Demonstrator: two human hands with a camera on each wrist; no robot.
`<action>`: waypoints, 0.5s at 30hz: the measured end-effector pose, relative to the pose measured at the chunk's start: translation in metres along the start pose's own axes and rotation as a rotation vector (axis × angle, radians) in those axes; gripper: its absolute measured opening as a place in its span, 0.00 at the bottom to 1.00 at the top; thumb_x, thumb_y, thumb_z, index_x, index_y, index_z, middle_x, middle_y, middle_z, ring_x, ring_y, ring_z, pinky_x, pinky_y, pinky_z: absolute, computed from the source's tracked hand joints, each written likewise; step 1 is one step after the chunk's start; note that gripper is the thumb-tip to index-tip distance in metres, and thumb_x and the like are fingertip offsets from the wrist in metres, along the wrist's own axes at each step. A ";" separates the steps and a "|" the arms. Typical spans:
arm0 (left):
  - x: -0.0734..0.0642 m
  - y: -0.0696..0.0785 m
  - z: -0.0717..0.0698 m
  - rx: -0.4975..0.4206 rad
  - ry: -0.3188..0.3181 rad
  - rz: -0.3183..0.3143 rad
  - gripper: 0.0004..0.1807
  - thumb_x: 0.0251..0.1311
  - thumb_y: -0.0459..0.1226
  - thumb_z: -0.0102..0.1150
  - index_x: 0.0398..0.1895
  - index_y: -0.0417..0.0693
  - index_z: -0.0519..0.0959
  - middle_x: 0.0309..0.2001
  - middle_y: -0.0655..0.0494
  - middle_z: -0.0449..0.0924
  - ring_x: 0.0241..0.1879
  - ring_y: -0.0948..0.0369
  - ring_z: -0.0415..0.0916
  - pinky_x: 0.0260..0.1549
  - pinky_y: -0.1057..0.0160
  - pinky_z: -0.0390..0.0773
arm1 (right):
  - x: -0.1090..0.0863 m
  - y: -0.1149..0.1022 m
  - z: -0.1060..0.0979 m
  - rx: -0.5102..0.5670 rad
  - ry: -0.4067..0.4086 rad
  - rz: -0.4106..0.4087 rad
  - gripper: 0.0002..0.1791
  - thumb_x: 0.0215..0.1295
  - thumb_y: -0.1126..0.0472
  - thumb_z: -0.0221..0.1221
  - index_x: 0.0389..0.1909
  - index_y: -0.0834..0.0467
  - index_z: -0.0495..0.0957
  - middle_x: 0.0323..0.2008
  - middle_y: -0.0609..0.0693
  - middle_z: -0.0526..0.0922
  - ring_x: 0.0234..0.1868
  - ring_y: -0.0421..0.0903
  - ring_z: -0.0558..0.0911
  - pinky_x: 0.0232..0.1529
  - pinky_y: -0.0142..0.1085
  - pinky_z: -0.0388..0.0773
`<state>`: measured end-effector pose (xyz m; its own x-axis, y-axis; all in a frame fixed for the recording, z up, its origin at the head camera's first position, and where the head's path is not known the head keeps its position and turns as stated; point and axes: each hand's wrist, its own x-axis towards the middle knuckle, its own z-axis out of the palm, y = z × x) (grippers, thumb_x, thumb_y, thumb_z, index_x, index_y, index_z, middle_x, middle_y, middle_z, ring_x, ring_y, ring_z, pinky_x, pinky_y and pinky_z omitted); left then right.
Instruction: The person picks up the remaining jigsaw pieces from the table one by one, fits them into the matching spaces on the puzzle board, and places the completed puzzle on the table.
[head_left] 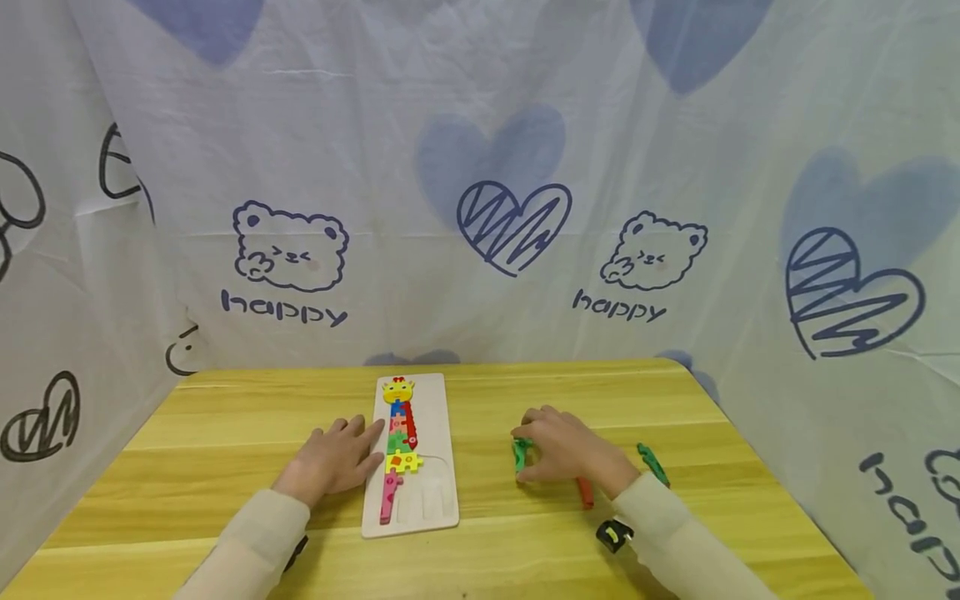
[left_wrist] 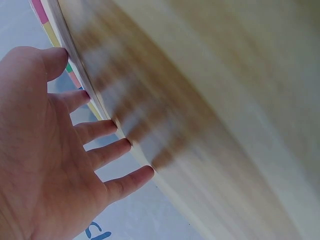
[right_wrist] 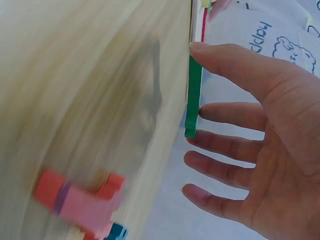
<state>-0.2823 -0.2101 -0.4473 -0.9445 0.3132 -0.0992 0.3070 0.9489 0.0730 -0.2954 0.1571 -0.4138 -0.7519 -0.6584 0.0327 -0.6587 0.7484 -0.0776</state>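
A pale wooden puzzle board (head_left: 435,417) lies left of centre on the table, carrying a giraffe (head_left: 398,392) built of coloured pieces, with bare outlined recesses at its lower right. My left hand (head_left: 333,458) rests along the board's left edge; its fingers (left_wrist: 102,131) are spread and fairly straight. To the right of the board, my right hand (head_left: 558,446) pinches a green puzzle piece (head_left: 521,454) between thumb and fingers. In the right wrist view the green piece (right_wrist: 194,95) stands edge-on, thumb at one end and fingertips near the other.
A red piece (head_left: 586,493) lies under the right wrist, partly hidden by it. Farther right is a dark green piece (head_left: 653,464). Behind the wooden table (head_left: 247,408) hangs a white printed curtain (head_left: 420,275). A small black device (head_left: 615,533) sits at the right wrist.
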 end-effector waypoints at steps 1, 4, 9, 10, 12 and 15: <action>0.000 0.000 0.000 -0.001 0.000 0.000 0.34 0.77 0.53 0.47 0.78 0.47 0.64 0.75 0.34 0.64 0.72 0.33 0.64 0.67 0.25 0.65 | 0.002 -0.002 0.000 -0.005 0.002 -0.008 0.34 0.56 0.44 0.75 0.60 0.59 0.83 0.57 0.57 0.83 0.52 0.55 0.80 0.49 0.51 0.84; 0.000 0.000 0.000 -0.001 -0.001 0.000 0.34 0.77 0.53 0.47 0.78 0.46 0.64 0.75 0.34 0.65 0.72 0.33 0.64 0.67 0.26 0.65 | 0.006 -0.007 -0.001 -0.011 0.002 -0.020 0.34 0.56 0.44 0.75 0.60 0.59 0.84 0.57 0.57 0.83 0.52 0.54 0.80 0.48 0.50 0.84; 0.001 0.000 0.000 0.004 -0.004 -0.002 0.34 0.77 0.53 0.47 0.78 0.46 0.64 0.75 0.34 0.65 0.72 0.33 0.64 0.67 0.26 0.66 | 0.012 -0.014 0.000 -0.013 0.000 -0.024 0.34 0.56 0.42 0.74 0.60 0.57 0.84 0.56 0.54 0.84 0.52 0.52 0.80 0.49 0.48 0.83; 0.001 0.000 0.001 0.004 -0.005 -0.003 0.34 0.77 0.53 0.47 0.78 0.47 0.64 0.75 0.34 0.65 0.72 0.33 0.64 0.67 0.26 0.65 | 0.014 -0.015 0.001 -0.015 0.000 -0.027 0.34 0.56 0.42 0.74 0.60 0.57 0.84 0.56 0.54 0.84 0.52 0.52 0.80 0.49 0.47 0.83; 0.002 -0.001 0.001 0.003 -0.007 -0.006 0.34 0.77 0.53 0.47 0.79 0.47 0.64 0.75 0.34 0.64 0.72 0.33 0.63 0.67 0.26 0.65 | 0.015 -0.018 0.002 -0.013 0.005 -0.039 0.34 0.56 0.42 0.74 0.60 0.57 0.84 0.56 0.54 0.84 0.52 0.52 0.80 0.49 0.47 0.83; 0.002 -0.001 0.002 0.001 -0.008 -0.008 0.34 0.77 0.53 0.47 0.79 0.47 0.64 0.76 0.34 0.64 0.73 0.33 0.63 0.67 0.26 0.65 | 0.017 -0.023 0.003 -0.009 0.008 -0.060 0.34 0.57 0.42 0.74 0.60 0.56 0.83 0.56 0.54 0.84 0.52 0.52 0.80 0.49 0.48 0.83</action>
<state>-0.2839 -0.2101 -0.4490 -0.9459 0.3061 -0.1075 0.2998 0.9513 0.0711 -0.2931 0.1288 -0.4148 -0.7114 -0.7013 0.0454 -0.7026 0.7085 -0.0659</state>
